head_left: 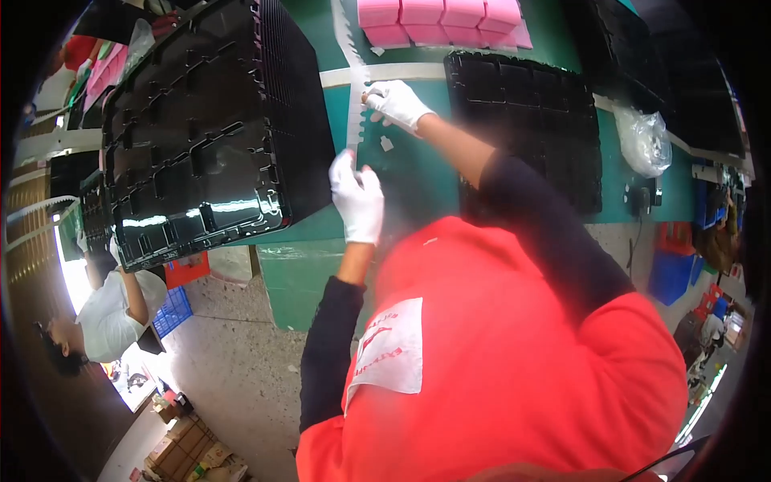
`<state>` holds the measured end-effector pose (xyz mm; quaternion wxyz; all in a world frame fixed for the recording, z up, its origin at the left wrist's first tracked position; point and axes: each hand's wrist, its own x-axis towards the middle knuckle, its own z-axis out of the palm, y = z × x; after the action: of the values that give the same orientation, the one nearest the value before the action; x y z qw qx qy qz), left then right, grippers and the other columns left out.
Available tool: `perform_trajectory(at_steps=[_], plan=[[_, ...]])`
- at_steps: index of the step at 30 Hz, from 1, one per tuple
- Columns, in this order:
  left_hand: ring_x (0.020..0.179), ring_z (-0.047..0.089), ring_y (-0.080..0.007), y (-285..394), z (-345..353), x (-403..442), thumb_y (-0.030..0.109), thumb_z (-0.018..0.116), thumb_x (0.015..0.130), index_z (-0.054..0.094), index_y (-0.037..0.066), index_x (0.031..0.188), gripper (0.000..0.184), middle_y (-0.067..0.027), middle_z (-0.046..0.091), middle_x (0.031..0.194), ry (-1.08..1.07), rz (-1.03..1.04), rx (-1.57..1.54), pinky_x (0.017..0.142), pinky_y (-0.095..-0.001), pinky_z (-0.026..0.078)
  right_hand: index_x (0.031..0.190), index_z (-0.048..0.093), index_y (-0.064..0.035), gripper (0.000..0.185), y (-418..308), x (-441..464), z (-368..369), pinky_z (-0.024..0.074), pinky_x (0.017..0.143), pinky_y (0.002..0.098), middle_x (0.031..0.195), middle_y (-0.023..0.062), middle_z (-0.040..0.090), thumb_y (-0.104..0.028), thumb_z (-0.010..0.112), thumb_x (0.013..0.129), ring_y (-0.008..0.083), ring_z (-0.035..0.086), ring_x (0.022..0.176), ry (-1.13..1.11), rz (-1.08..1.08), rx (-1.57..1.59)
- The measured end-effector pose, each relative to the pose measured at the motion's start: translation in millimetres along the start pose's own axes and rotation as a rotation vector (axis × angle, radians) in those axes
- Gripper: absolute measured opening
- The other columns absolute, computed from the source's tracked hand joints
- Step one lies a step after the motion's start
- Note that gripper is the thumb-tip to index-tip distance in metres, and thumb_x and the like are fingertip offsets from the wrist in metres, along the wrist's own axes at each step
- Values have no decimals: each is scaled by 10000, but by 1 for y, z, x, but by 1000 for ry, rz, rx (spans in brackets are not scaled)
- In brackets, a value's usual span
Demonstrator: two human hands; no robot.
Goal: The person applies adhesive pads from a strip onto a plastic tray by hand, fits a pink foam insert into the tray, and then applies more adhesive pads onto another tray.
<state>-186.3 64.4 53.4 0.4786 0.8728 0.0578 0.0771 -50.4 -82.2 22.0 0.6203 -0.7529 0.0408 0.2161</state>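
A long white strip with a notched edge (354, 120) lies on the green table, running away from me. My left hand (358, 201), in a white glove with bare fingertips, is closed on its near end. My right hand (397, 104), gloved the same way, pinches at the strip's notched right edge farther up; whether a small piece is between the fingertips is hidden. A small white tab (386, 143) lies loose on the table just below the right hand. To the left of the strip stands a tall stack of black plastic trays (193, 136).
Black trays (526, 120) lie right of my hands, partly behind my right arm. Pink foam blocks (440, 22) sit at the far side. A clear plastic bag (645, 143) rests at the right. Another person (116, 317) is beyond the tray stack at left.
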Motion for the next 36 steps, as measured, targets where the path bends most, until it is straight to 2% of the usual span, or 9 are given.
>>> perform_trajectory(at_steps=[3,6,8,16,17,22,24,29,36], plan=[[833,640,-340,-11,21,34,50,553,811,389,-72,1329,557,-247,395,1384,-38,-35,32,826,-410,477,992,646,-29,276,-15,-12,-14,515,608,296,880,79,675,-254,568,852,184,669,732,-52,-53,32],[905,642,-379,-14,38,56,75,555,803,473,-49,1257,478,-245,612,1111,-109,-127,-1,821,-405,488,928,636,-29,232,-32,-25,-36,516,635,294,882,93,669,-235,568,845,192,673,752,-163,-50,110],[695,638,-171,-1,31,61,93,578,852,631,-20,1027,215,-85,670,784,-417,-335,-419,604,-294,495,941,632,-31,240,-43,-32,-51,516,627,289,888,86,668,-240,560,847,184,673,750,-164,-78,57],[670,587,-74,39,51,41,142,600,909,652,9,994,166,-47,666,864,-393,-583,-796,540,-191,444,938,635,0,235,-51,-97,-76,473,596,243,804,41,641,-226,589,895,102,573,655,337,-123,-315],[667,591,-76,37,56,40,126,612,899,651,1,1001,166,-48,668,867,-383,-559,-774,533,-186,445,909,649,-6,206,-37,-106,-72,503,609,298,711,113,642,-197,654,832,187,629,644,379,-307,-355],[680,617,-87,55,73,32,120,635,888,645,-14,996,172,-49,670,867,-370,-603,-894,544,-195,469,947,645,24,272,-11,-133,-66,499,680,282,841,122,669,-211,684,817,162,632,730,396,-180,-426],[688,628,-92,64,79,29,120,639,886,641,-17,974,163,-52,671,864,-358,-556,-872,549,-200,477,1016,640,-9,218,-8,-135,-71,463,629,231,815,19,631,-165,668,866,75,556,713,239,44,-41],[649,622,-103,75,96,26,154,642,875,613,1,881,156,-58,653,794,-366,-586,-964,531,-198,461,962,662,-19,155,11,-139,-83,455,614,226,807,15,639,-143,658,869,66,558,702,282,-66,-28],[491,437,-67,81,131,41,105,545,849,587,37,817,86,-54,614,725,-321,-910,-1076,435,-191,302,777,664,-93,85,14,-135,-100,488,572,314,763,53,638,-36,689,720,223,627,658,607,-796,-834]])
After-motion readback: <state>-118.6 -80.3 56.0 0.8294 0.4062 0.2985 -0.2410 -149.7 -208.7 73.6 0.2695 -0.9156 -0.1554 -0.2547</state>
